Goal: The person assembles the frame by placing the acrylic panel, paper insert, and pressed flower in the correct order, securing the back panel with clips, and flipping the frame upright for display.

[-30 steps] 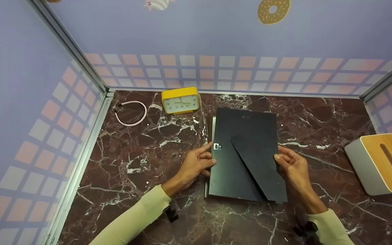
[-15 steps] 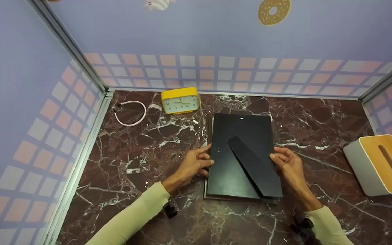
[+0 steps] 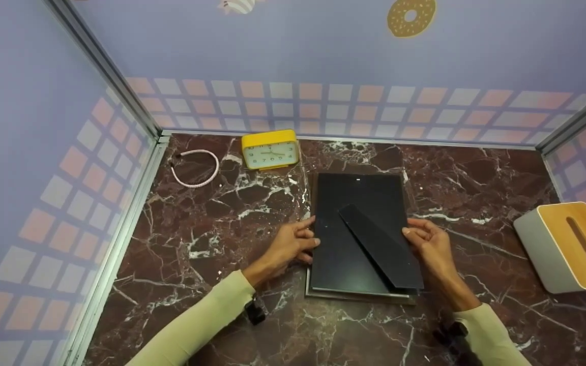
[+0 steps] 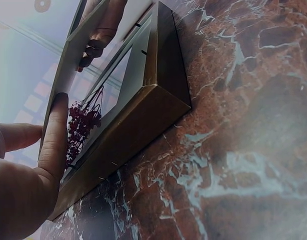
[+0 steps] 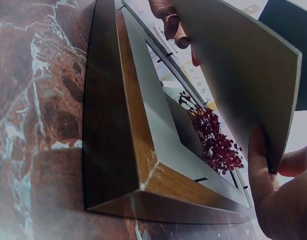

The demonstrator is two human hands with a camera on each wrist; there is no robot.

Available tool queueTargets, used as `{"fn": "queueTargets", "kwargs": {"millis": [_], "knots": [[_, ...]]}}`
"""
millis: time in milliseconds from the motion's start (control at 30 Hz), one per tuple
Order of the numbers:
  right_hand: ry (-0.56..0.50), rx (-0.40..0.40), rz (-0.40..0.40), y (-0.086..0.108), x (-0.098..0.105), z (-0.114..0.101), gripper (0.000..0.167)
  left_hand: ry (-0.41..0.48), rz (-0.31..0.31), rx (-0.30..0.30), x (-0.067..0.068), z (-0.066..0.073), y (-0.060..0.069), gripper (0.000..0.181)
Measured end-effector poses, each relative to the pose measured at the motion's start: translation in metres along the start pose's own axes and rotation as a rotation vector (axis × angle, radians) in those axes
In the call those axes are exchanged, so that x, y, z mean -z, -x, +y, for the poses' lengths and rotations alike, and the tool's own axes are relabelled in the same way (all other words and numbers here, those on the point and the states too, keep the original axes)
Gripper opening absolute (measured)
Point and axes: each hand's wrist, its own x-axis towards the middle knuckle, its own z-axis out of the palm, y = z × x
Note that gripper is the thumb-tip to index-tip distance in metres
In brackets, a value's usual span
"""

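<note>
A black backing board [image 3: 339,264] with a slanted easel leg [image 3: 374,241] is held just above a wooden picture frame [image 4: 131,117] lying on the table. My left hand [image 3: 292,243] pinches the board's left edge, thumb on top and fingers beneath. At the right edge, my right hand [image 3: 430,244] pinches it the same way. Both wrist views show a gap between board and frame, and the board's underside [image 5: 243,65] is pale. Inside the frame is a sprig of dark red dried flowers [image 5: 213,137]. Small black tabs [image 5: 201,179] stick out around the frame's inner rim.
A yellow alarm clock [image 3: 270,150] stands at the back by the wall, with a pale headband [image 3: 216,168] left of it. On the far right is a tissue box [image 3: 552,249] with a wooden lid. Walls close off the back and both sides of the marble table [image 3: 181,284].
Both hands have brought the backing board slightly left and nearer to me, so it lies more squarely over the frame. The right hand shifted left with it; the left hand barely moved.
</note>
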Motion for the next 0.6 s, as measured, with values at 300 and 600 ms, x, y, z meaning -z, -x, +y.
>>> {"fn": "queueTargets", "kwargs": {"millis": [300, 600], "knots": [[-0.028, -0.022, 0.02, -0.0021, -0.0004, 0.0012, 0.037, 0.028, 0.003, 0.025, -0.0025, -0.0012, -0.0042, 0.077], [-0.054, -0.038, 0.011, -0.0072, -0.0006, 0.0046, 0.035, 0.023, 0.014, 0.027, -0.0025, -0.0022, -0.0075, 0.075]]}}
